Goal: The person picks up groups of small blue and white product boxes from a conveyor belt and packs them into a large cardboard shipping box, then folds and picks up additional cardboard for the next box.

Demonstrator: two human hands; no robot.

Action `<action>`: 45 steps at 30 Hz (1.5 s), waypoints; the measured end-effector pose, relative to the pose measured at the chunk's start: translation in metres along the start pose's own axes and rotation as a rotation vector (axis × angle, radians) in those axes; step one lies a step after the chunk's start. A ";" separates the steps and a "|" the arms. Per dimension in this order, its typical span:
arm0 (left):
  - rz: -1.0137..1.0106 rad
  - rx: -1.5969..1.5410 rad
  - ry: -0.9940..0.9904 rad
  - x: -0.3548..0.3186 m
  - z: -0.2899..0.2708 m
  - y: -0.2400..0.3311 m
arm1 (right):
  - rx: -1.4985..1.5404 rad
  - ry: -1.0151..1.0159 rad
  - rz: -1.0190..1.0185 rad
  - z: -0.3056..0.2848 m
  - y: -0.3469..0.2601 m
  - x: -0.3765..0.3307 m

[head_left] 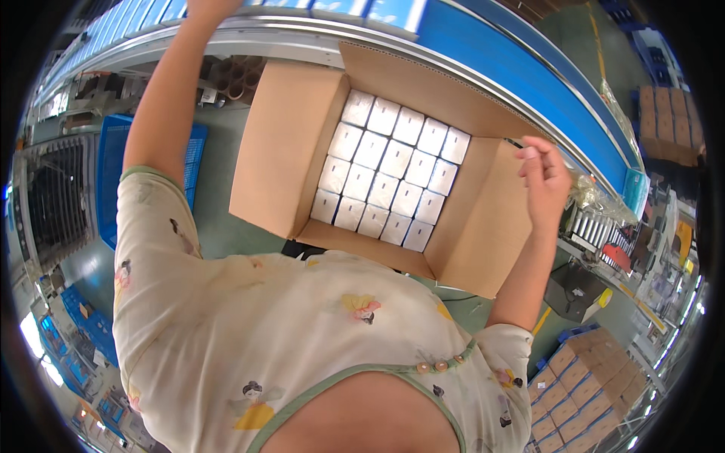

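An open cardboard box (pixel 283 143) stands in front of me with its flaps spread out. Inside, several white square-topped packs (pixel 380 154) are set in tight rows, each with a small dark mark. My left hand (pixel 214 6) reaches far forward over a row of blue-and-white packs (pixel 325 7) on the conveyor; the top edge cuts off its fingers, so I cannot see what they touch. Above the box's right flap (pixel 487 219) my right hand (pixel 547 181) hovers, fingers loosely bent and apart, nothing in them.
A blue conveyor belt (pixel 498 49) with a metal rail runs along the box's far side. On the left is a blue plastic crate (pixel 113 181). Crumpled clear plastic film (pixel 596 200) lies by the conveyor at right. Stacked cartons (pixel 581 385) stand at the lower right.
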State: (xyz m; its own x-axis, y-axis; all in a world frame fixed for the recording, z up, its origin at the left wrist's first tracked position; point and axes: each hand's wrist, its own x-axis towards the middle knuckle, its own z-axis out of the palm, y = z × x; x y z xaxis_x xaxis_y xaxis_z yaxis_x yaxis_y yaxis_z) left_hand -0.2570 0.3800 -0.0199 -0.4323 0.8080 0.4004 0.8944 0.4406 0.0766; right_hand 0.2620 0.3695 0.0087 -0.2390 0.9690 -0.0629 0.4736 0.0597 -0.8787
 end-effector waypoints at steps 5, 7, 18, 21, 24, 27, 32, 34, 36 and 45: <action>-0.045 0.110 -0.021 -0.004 -0.022 0.057 | -0.014 0.184 -0.281 -0.009 -0.019 0.042; -0.124 0.037 -0.119 0.009 -0.020 0.047 | -0.071 0.202 -0.326 -0.009 -0.019 0.061; 0.127 -0.827 -0.401 -0.014 0.009 0.127 | -0.203 0.048 -0.012 0.034 0.016 0.170; 0.137 -1.179 -0.575 -0.017 0.003 0.152 | 0.176 -0.127 0.022 0.029 0.007 0.163; 0.047 -1.240 -0.448 -0.018 -0.011 0.157 | 0.235 -0.034 -0.160 0.012 -0.002 0.154; 0.132 -1.099 -0.124 -0.032 -0.081 0.157 | 0.161 0.102 -0.392 -0.015 -0.053 0.103; 0.184 -0.902 -0.260 -0.157 -0.143 0.141 | 0.144 0.331 -0.299 -0.011 -0.026 -0.043; 0.022 -0.901 -0.497 -0.210 -0.138 0.135 | 0.175 0.106 0.136 -0.006 -0.003 -0.090; -0.138 -0.876 -0.885 -0.256 -0.095 0.120 | 0.230 -0.204 0.440 0.013 0.047 -0.113; 0.528 -0.444 -1.461 -0.353 0.065 0.113 | -0.574 -0.930 0.248 0.152 0.182 -0.081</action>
State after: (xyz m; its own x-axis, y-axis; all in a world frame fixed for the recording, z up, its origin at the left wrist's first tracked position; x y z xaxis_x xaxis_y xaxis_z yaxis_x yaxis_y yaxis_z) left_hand -0.0107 0.1697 -0.2122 0.4167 0.6024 -0.6808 0.8199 0.0743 0.5676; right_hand 0.2381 0.2653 -0.2179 -0.5103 0.4277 -0.7461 0.8595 0.2242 -0.4594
